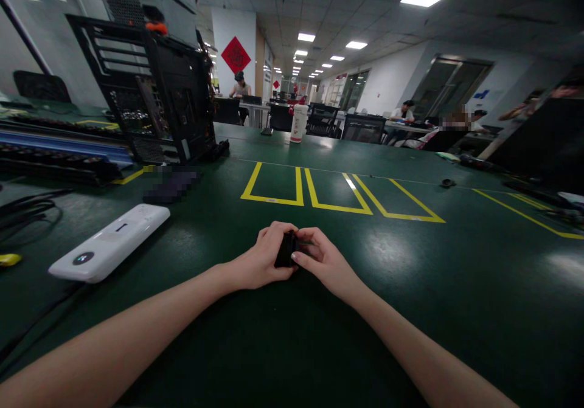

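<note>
Between my two hands, low over the green table (274, 347), is a small black box-like object (285, 251); its exact kind does not show. My left hand (264, 256) wraps round its left side, fingers over the top and thumb along the near lower edge. From the right, my right hand (322, 259) closes on the object's right end with thumb and fingers. The far side of the object is hidden by my fingers.
A white oblong device (112, 241) with a cable lies at left, near an open black computer case (150, 92). Yellow tape outlines (337, 208) mark the table beyond my hands. Farther back stands a white bottle (298, 123). People sit at distant desks.
</note>
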{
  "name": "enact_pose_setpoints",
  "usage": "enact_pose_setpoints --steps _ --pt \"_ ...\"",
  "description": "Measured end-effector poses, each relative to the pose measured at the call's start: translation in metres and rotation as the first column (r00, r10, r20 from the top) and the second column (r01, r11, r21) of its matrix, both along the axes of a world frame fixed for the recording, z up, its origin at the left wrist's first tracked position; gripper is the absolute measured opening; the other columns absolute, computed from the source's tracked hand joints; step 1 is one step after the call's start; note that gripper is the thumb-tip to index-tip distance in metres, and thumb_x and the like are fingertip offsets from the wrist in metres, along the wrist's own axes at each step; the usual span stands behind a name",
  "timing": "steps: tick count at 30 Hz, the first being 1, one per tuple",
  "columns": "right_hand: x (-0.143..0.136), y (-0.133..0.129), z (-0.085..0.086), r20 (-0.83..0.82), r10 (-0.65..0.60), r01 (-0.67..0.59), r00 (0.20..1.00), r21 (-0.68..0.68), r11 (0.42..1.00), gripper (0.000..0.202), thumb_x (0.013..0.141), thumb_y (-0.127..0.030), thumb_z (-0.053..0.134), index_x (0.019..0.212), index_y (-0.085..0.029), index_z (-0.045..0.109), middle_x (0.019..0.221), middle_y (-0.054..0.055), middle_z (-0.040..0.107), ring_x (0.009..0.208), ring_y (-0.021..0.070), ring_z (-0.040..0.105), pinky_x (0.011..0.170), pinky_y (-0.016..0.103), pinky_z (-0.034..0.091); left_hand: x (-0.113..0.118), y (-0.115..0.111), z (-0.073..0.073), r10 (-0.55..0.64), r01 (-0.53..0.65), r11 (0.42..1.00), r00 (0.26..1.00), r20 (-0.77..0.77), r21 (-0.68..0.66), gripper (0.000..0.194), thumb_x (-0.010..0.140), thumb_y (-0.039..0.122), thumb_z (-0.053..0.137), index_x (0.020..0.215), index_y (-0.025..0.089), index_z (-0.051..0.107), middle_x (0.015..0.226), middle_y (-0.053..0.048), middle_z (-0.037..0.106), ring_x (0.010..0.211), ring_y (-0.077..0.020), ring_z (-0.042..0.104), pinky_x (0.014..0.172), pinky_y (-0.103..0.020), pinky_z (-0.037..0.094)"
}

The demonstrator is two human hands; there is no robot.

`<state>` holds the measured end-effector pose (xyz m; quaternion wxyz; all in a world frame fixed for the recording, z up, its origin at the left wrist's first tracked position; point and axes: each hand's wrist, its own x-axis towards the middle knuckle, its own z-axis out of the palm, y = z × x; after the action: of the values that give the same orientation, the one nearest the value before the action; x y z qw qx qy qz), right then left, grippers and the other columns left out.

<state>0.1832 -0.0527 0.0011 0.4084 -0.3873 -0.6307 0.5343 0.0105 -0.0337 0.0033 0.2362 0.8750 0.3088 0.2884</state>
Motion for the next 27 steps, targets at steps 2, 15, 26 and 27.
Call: enact_pose_setpoints --steps 2,15,26,27 --pt "0.0007 0.0003 -0.0002 0.014 0.014 -0.013 1.000 -0.014 1.000 0.028 0.074 -0.020 0.057 0.099 -0.021 0.044 0.106 0.003 0.050 0.103 0.0176 0.051 0.089 0.035 0.043 0.0002 0.0000 0.0002 0.001 -0.001 1.000 1.000 -0.001 -0.005 0.053 0.069 0.020 0.059 0.114 0.022 0.031 0.109 -0.006 0.041 0.102 -0.0207 0.042 0.092 -0.040 0.035" --pt "0.0017 -0.0024 0.0015 0.015 0.025 -0.025 1.000 -0.010 1.000 0.021 0.074 -0.023 0.057 0.091 -0.022 0.045 0.097 0.001 0.051 0.093 0.0161 0.055 0.080 0.033 0.048 -0.0009 -0.0009 0.0046 -0.002 0.002 1.000 1.000 -0.016 -0.024 0.053 0.069 0.021 0.058 0.115 0.021 0.030 0.110 -0.007 0.039 0.103 -0.0215 0.041 0.093 -0.041 0.034" --pt "0.0029 -0.0015 0.0028 0.032 0.048 -0.047 0.998 -0.015 0.999 0.030 0.073 -0.020 0.058 0.100 -0.023 0.046 0.105 0.003 0.051 0.103 0.0179 0.052 0.089 0.037 0.043 -0.0007 0.0008 -0.0003 0.003 -0.003 1.000 1.000 -0.006 -0.009 0.056 0.068 0.020 0.059 0.116 0.022 0.028 0.111 -0.007 0.039 0.103 -0.0219 0.041 0.093 -0.042 0.033" --pt "0.0032 -0.0013 0.0021 0.026 0.056 -0.056 0.998 -0.011 0.998 0.030 0.072 -0.019 0.059 0.099 -0.023 0.046 0.104 0.003 0.052 0.103 0.0177 0.052 0.090 0.037 0.043 -0.0005 0.0008 -0.0004 0.004 -0.004 1.000 1.000 -0.008 -0.002 0.057 0.068 0.019 0.059 0.116 0.022 0.028 0.112 -0.007 0.039 0.104 -0.0221 0.041 0.093 -0.042 0.033"
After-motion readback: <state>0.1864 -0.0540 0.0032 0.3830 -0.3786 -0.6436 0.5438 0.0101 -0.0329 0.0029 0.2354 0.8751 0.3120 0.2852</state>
